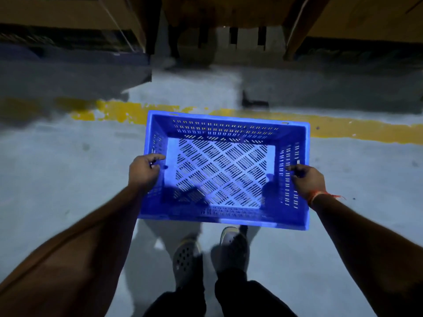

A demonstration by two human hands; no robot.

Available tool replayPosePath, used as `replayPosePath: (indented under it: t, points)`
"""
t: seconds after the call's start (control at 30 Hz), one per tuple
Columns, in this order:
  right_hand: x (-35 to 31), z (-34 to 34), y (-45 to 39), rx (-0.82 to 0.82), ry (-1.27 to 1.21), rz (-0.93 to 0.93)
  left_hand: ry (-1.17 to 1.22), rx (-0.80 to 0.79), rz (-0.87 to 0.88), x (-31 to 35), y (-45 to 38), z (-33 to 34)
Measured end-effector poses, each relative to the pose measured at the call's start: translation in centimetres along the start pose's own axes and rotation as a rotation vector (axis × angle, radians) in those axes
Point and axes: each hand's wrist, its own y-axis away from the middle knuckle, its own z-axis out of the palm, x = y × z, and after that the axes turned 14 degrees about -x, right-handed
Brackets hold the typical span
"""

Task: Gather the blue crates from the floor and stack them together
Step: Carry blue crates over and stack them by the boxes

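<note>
An empty blue crate (229,131) with slotted walls and a lattice floor hangs level in front of me, above the grey floor. My left hand (144,171) grips its left short wall, fingers curled over the rim. On the opposite short wall my right hand (307,179) holds the rim the same way; an orange thread circles that wrist. No other blue crate shows clearly in this dim view.
A worn yellow line (137,112) crosses the grey floor (57,170) just beyond the crate. Behind it stand dark low pallets (75,72) with brown cartons (57,12) on both sides and a narrow gap (196,83) between them. My feet in grey clogs (187,255) are below the crate.
</note>
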Motion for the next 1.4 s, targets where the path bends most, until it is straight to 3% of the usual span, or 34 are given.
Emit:
replayPosePath:
  t: [0.3, 0.67, 0.9, 1.17, 1.4]
  points:
    - [2.6, 4.5, -6.9, -0.137, 0.065, 0.046, 0.002, -0.189, -0.110, -3.6, -5.9, 3.8]
    - [2.2, 4.0, -5.4, -0.088, 0.072, 0.068, 0.008, -0.110, -0.206, -4.1, -6.1, 4.5]
    - [-4.0, -2.2, 6.1, -0.041, -0.017, -0.141, 0.023, -0.078, 0.101, 5.3, 4.8, -1.9]
    - [-15.1, -12.1, 26.0, -0.090, -0.560, -0.234, 0.513, -0.135, 0.167, 18.6, 24.6, -12.7]
    - [-22.1, -17.0, 39.3, -0.153, -0.656, -0.410, 0.662, -0.142, 0.335, 24.8, 37.7, -20.0]
